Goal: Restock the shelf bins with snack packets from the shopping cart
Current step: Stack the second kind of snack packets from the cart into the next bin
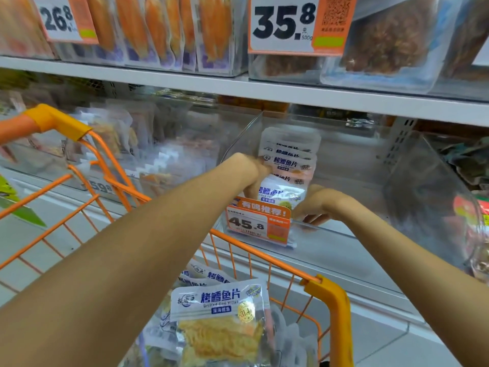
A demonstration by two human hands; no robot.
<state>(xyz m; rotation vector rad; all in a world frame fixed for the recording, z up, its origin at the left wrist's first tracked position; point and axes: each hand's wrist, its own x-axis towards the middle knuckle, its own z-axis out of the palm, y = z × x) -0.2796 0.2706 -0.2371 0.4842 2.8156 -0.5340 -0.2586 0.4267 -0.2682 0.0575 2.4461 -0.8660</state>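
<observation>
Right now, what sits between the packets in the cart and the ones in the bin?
Head view: the cart's orange wire rim, then the bin's 45.8 price tag on its clear front.

Snack packets [289, 154] stand in the bin [344, 234] — behind the cart [328, 295], more inside.

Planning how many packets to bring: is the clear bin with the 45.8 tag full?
Not full. The clear bin holds one stack of packets at its left; the right side looks bare.

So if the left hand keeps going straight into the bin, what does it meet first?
Probably the upright fish fillet packets stacked in the clear bin; the left hand already looks against the front ones, though depth is unclear.
</observation>
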